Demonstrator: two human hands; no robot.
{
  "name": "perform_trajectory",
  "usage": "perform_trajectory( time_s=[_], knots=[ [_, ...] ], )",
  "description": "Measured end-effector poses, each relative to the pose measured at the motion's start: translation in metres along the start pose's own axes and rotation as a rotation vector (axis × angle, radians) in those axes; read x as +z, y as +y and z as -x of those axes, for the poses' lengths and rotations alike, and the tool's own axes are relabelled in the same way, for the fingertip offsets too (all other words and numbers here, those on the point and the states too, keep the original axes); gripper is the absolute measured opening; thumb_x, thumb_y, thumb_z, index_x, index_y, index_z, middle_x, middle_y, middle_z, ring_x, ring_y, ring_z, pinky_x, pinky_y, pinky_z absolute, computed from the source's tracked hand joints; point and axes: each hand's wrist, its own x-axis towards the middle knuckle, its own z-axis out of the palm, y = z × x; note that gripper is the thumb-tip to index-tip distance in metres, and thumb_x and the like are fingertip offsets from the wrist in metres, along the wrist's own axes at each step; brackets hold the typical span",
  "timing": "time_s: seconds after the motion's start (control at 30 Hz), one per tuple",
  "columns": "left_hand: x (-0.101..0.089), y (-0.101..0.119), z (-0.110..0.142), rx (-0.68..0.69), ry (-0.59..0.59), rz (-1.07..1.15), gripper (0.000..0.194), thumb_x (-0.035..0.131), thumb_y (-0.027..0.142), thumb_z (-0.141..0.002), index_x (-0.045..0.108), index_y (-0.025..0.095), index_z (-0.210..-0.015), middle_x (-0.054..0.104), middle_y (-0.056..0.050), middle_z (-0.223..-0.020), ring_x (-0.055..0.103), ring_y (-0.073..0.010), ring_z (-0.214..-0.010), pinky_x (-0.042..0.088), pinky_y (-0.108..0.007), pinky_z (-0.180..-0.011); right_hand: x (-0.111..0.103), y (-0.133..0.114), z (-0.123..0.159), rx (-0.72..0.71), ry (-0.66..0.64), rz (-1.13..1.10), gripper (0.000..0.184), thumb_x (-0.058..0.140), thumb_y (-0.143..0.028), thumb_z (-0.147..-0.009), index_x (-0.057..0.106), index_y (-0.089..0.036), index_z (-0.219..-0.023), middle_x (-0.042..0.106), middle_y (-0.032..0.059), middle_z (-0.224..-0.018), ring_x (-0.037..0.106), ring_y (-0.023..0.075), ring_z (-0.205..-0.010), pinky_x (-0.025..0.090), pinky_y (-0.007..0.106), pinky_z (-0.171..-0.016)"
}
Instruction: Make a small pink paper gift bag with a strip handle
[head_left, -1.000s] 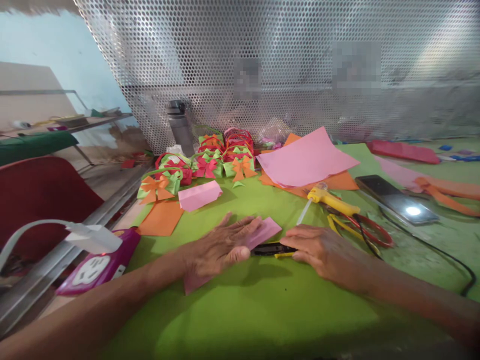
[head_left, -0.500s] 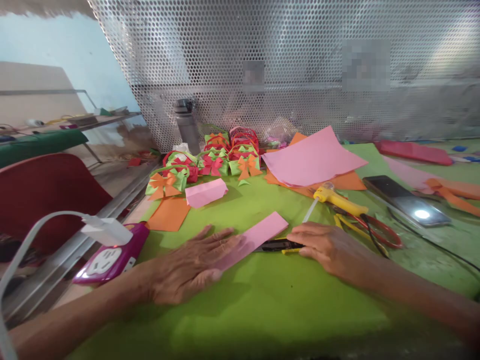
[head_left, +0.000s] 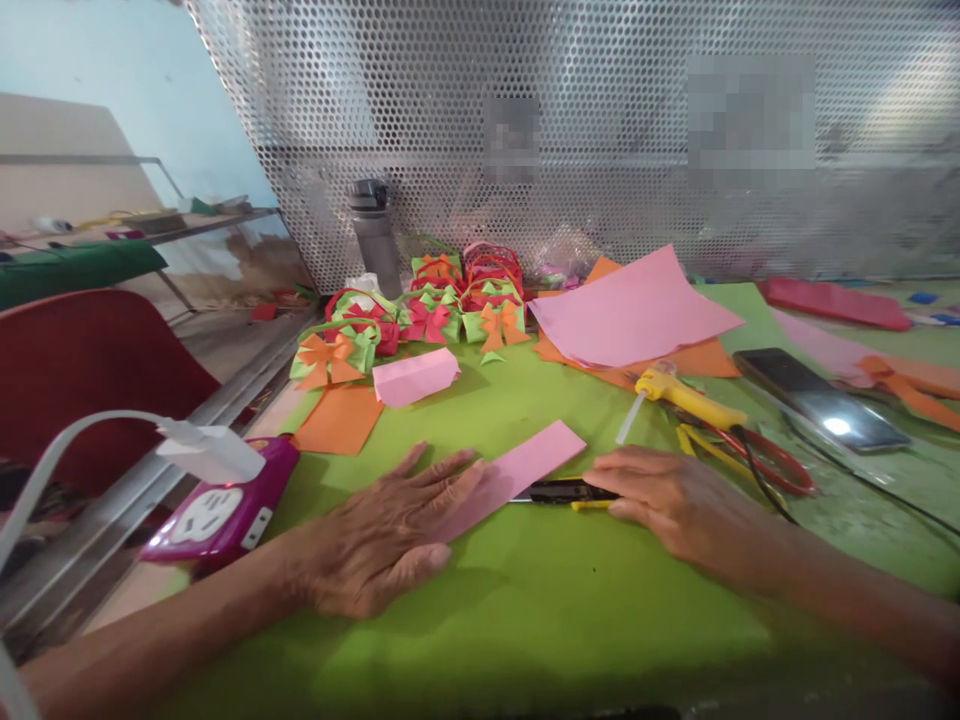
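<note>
My left hand (head_left: 390,530) lies flat with fingers spread, pressing on a folded-looking pink paper strip (head_left: 525,472). The strip slants up to the right, its lower left end hidden beneath the palm. Just right of it, my right hand (head_left: 652,500) has its fingers closed around the end of a black and yellow utility knife (head_left: 559,491). The knife rests low over the green tabletop (head_left: 540,590), its left tip against or under the strip's edge. A folded pink paper piece (head_left: 416,378) sits beyond my left hand.
Small paper baskets with bows (head_left: 427,318) stand behind, beside a grey bottle (head_left: 377,240). Pink sheets (head_left: 637,310) lie at back. A yellow glue gun (head_left: 694,398), scissors (head_left: 780,465) and a lit phone (head_left: 825,400) are right; a purple power strip (head_left: 225,510) is left.
My left hand has slid down and left along the pink strip, uncovering more of its upper end. My right hand has kept its hold on the knife. The view has shifted slightly.
</note>
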Motion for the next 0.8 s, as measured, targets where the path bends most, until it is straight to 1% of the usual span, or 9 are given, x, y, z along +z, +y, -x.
perform_trajectory(
  time_s=[0.13,0.17,0.33,0.47,0.63,0.8],
  knots=[
    [-0.005,-0.003,0.000,0.006,-0.127,0.022,0.062,0.026,0.039,-0.094,-0.012,0.029,-0.141,0.003,0.001,-0.150,0.004,-0.0213,-0.137,-0.006,-0.044,-0.110,0.002,-0.005,-0.004,-0.022,0.002,0.000,0.022,0.049,-0.010,-0.082,0.063,-0.017,-0.098,0.066,0.0093,-0.096,0.062,0.0208,-0.088,0.050,0.030,-0.070],
    [-0.006,-0.003,0.000,-0.001,-0.143,0.022,0.061,0.024,0.039,-0.094,-0.013,0.029,-0.141,0.002,0.001,-0.150,0.003,-0.0209,-0.137,-0.007,-0.044,-0.110,0.003,-0.006,-0.005,-0.022,0.006,-0.004,0.021,0.050,-0.010,-0.082,0.063,-0.017,-0.098,0.066,0.0093,-0.096,0.062,0.0209,-0.088,0.050,0.031,-0.070],
    [-0.008,-0.001,-0.001,-0.013,-0.150,0.021,0.060,0.023,0.039,-0.094,-0.012,0.028,-0.141,0.002,0.001,-0.150,0.002,-0.0214,-0.138,-0.008,-0.046,-0.110,0.005,-0.009,-0.007,-0.019,-0.003,-0.033,0.021,0.051,-0.009,-0.081,0.062,-0.016,-0.097,0.065,0.0102,-0.099,0.061,0.0212,-0.089,0.049,0.031,-0.071],
    [-0.008,0.002,-0.003,-0.024,-0.161,0.040,0.058,0.023,0.040,-0.094,-0.006,0.029,-0.142,0.003,0.002,-0.151,0.002,-0.0228,-0.138,-0.008,-0.048,-0.109,0.001,-0.013,-0.009,0.001,-0.040,-0.080,0.023,0.052,-0.009,-0.081,0.060,-0.017,-0.102,0.064,0.0095,-0.102,0.059,0.0207,-0.093,0.048,0.032,-0.076],
    [-0.008,0.003,-0.005,-0.014,-0.192,0.038,0.057,0.020,0.041,-0.094,-0.005,0.028,-0.142,0.001,0.003,-0.151,-0.001,-0.0242,-0.138,-0.011,-0.050,-0.108,-0.003,-0.021,-0.017,-0.008,-0.080,-0.136,0.023,0.051,-0.009,-0.083,0.060,-0.017,-0.102,0.063,0.0078,-0.097,0.058,0.0189,-0.092,0.046,0.031,-0.079],
    [-0.008,0.003,-0.005,-0.015,-0.197,0.023,0.056,0.020,0.042,-0.093,-0.002,0.028,-0.143,0.001,0.002,-0.150,-0.002,-0.0243,-0.137,-0.011,-0.051,-0.107,-0.003,-0.025,-0.024,-0.020,-0.130,-0.160,0.020,0.050,-0.009,-0.083,0.060,-0.016,-0.099,0.063,0.0072,-0.092,0.057,0.0191,-0.090,0.045,0.031,-0.077]
  ],
)
